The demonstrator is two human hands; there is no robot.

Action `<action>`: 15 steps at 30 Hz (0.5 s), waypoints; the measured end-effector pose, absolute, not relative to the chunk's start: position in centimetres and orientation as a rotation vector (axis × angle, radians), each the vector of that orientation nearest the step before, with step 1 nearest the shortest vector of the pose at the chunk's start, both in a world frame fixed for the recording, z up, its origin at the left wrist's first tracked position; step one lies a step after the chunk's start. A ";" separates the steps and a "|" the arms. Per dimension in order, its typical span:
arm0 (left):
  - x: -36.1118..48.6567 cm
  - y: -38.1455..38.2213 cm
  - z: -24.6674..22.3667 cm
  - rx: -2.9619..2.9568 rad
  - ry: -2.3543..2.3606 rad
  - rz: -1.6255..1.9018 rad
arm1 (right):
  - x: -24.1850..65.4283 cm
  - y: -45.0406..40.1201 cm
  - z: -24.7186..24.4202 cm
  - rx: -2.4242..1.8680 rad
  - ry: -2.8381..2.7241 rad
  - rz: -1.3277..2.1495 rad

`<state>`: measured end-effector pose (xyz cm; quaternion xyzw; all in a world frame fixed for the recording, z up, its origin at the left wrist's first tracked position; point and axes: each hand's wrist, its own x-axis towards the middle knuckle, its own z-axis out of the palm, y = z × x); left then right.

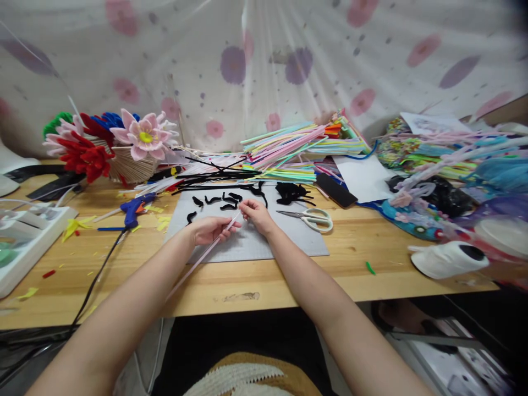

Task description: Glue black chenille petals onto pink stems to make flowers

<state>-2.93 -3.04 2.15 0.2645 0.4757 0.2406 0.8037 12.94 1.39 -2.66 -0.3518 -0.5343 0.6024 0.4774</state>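
A pale pink pipe cleaner runs slantwise through my left hand, its lower end hanging toward the table's front edge. My left fingers are curled around it. At its upper end my right hand pinches the tip, thumb and forefinger together. Both hands are above a grey mat. Just beyond them lie several short, bent black fuzzy pieces. To the right of my right hand, scissors with pale handles rest on the mat, below a black fuzzy bundle.
A blue glue gun and a white power strip are on the left, near fuzzy flowers. Pastel pipe cleaners are piled at the back. A dark phone-like slab and white thread spool lie right.
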 end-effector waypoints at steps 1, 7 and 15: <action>-3.1 -3.1 2.0 0.527 0.989 0.500 | 12.9 1.4 -2.7 -0.851 -1.301 1.471; -3.0 -3.1 1.3 0.651 1.049 0.579 | 13.1 1.7 -3.0 -0.848 -1.283 1.447; -2.9 -3.1 1.0 1.188 1.401 0.786 | 12.9 2.0 -3.7 -1.003 -1.303 1.382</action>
